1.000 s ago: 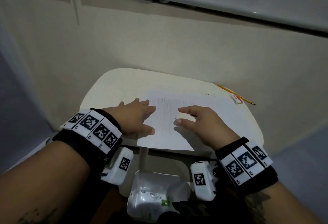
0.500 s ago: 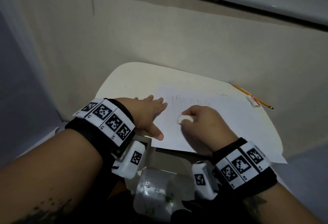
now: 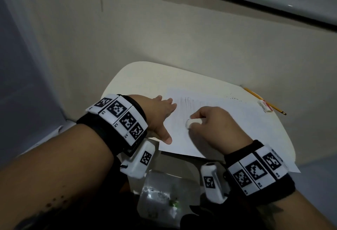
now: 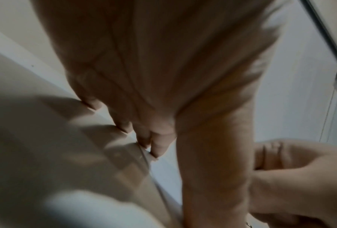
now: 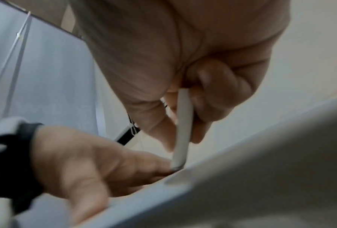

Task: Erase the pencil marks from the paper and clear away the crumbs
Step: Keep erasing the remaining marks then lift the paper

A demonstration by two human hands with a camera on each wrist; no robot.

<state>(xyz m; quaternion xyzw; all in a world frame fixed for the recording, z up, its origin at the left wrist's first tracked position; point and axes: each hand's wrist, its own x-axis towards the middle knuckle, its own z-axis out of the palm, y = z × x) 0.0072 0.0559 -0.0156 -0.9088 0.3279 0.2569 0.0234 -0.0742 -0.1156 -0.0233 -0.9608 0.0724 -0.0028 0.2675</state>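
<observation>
Nearest, at the bottom centre of the head view, a clear plastic container [image 3: 164,195] sits below the table's edge. Above it, the right hand [image 3: 217,127] pinches a small white eraser [image 3: 193,121] between thumb and curled fingers, right of the frame's centre. In the right wrist view the eraser [image 5: 182,128] is a thin pale slab standing nearly upright, long axis vertical, its grey-smudged lower end down on the paper [image 5: 241,177]. The left hand [image 3: 160,115] lies flat with straight, spread fingers on the sheet's left edge, holding nothing. The white paper [image 3: 237,129] shows faint grey pencil strokes near its upper left. Farther off, toward the right of the frame, dark crumbs [image 3: 234,98] speckle the pale table [image 3: 138,76], and a second eraser [image 3: 265,106] lies beside a yellow pencil [image 3: 262,100] running diagonally, tip toward the lower right.
</observation>
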